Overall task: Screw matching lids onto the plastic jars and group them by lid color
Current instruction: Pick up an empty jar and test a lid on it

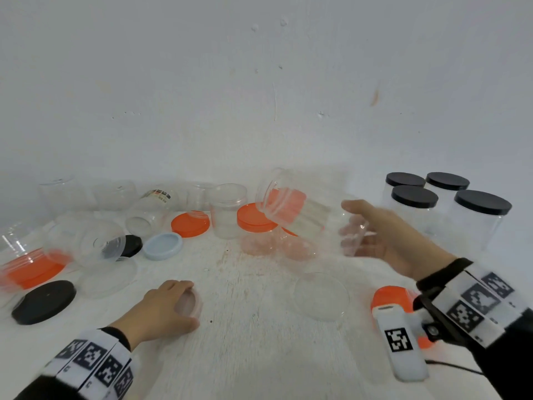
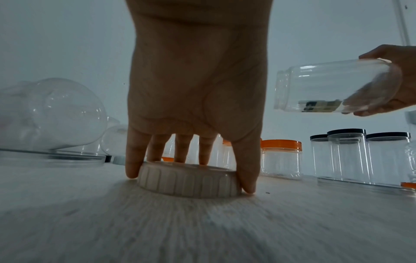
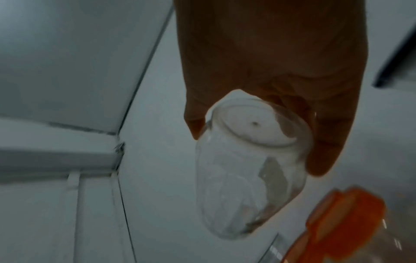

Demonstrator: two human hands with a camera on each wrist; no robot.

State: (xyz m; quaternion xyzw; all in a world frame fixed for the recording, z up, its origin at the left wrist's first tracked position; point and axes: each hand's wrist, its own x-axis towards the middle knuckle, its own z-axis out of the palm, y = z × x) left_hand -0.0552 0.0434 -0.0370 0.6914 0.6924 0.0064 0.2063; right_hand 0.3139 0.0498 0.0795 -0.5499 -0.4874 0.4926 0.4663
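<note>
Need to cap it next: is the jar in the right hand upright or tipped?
Tipped: the clear jar lies roughly sideways in the right hand, open mouth pointing left, no lid.

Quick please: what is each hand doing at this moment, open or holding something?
Left hand: grips a clear lid on the table.
Right hand: holds a clear jar in the air.

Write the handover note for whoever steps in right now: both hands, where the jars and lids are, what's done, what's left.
Left hand: fingers curled round a clear ribbed lid lying on the table.
Right hand: holds an open clear jar by its base, tipped sideways in the air, no lid on it.
Done: four black-lidded jars stand grouped far right; at least one orange-lidded jar stands mid-table.
Left: open jars stand and lie along the back and left. Loose lids remain: orange, pale blue, black, clear. Match, screw on, group.
</note>
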